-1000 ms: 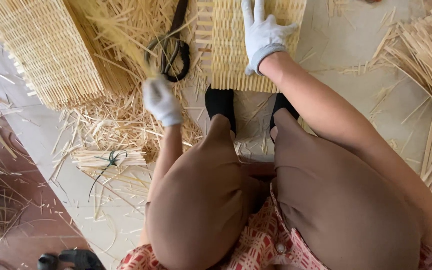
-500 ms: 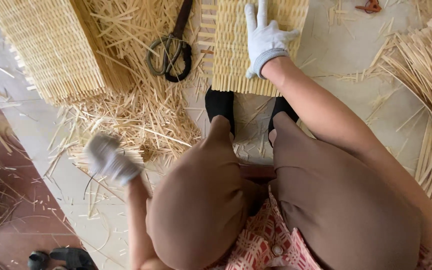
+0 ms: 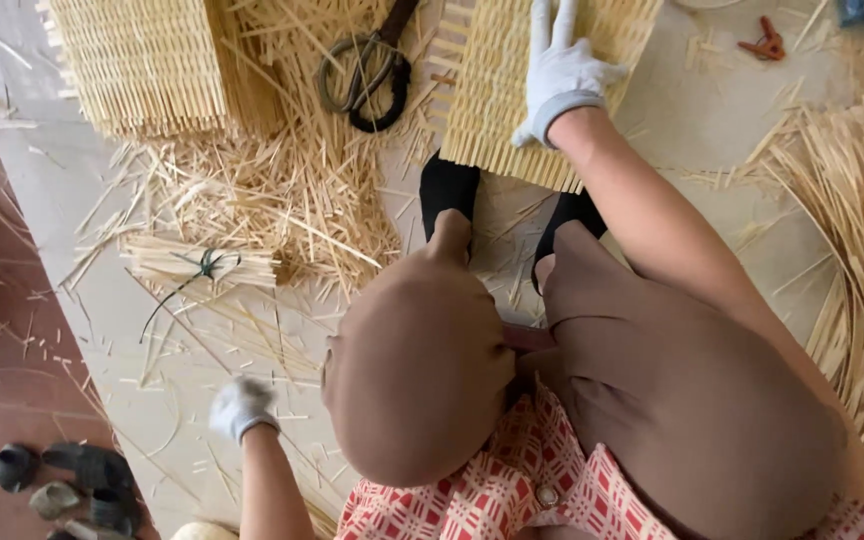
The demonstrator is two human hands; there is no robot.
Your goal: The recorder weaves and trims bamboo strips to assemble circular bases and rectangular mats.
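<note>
Pale straw-strewn floor [image 3: 102, 330]; R hand [image 3: 560, 75] flat, ungripping on woven mat [image 3: 497, 110]; L hand [image 3: 239, 408] blurred, grip unclear.

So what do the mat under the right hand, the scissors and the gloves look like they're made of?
The mat looks like pale bamboo or straw splints, matte, with thin parallel strips ending in a ragged edge. The scissors seem to be dull dark metal with big looped handles. The gloves on the right hand and left hand look like white knit cotton, soft and slightly creased.
</note>
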